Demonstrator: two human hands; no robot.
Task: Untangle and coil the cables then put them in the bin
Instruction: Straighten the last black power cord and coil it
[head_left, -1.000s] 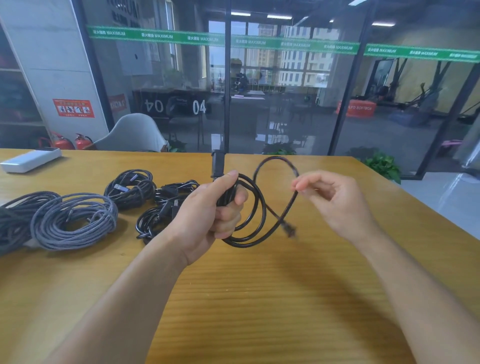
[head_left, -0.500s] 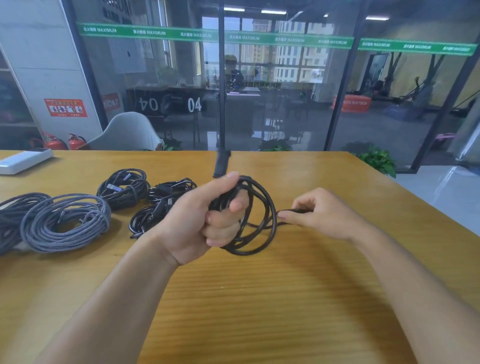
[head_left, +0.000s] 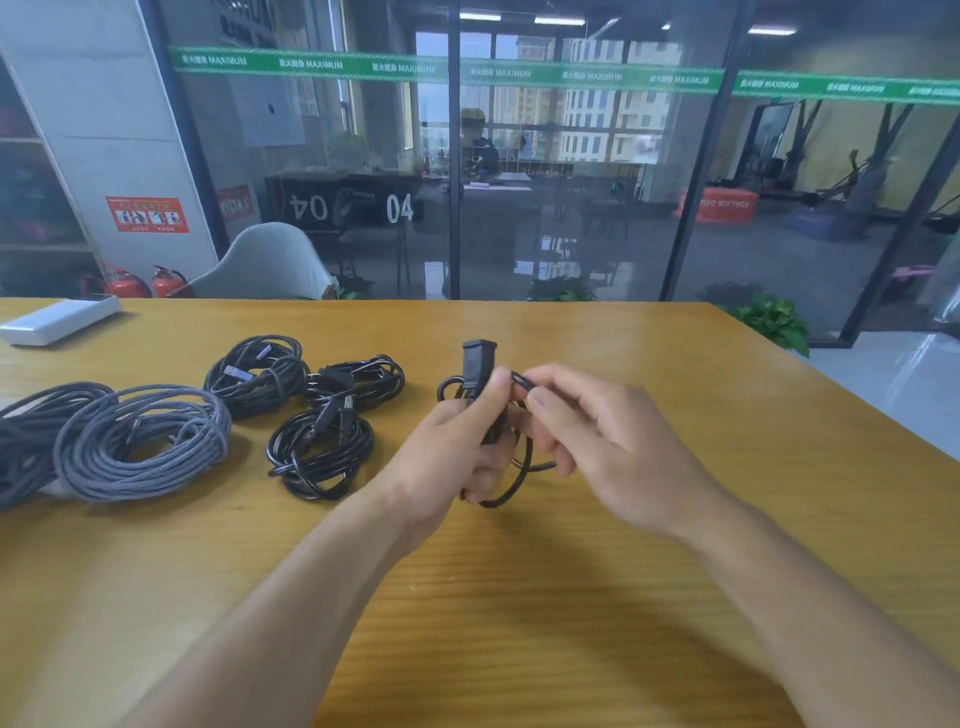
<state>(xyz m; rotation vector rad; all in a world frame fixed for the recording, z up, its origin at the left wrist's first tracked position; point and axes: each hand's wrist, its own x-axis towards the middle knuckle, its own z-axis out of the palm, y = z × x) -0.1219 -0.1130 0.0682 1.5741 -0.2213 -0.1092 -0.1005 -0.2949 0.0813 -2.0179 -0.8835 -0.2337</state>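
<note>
At centre frame above the yellow wooden table (head_left: 571, 597), my left hand (head_left: 457, 447) clamps the thin black cable's coil (head_left: 511, 491) while my right hand (head_left: 597, 431) pinches its free tail, which I should wrap snugly around the loops without loosening my grip.

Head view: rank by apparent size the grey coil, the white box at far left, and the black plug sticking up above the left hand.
Largest to smallest:
1. grey coil
2. white box, though it lies farther back, so it may look smaller than it is
3. black plug, clearly smallest, sticking up from the left hand
</note>
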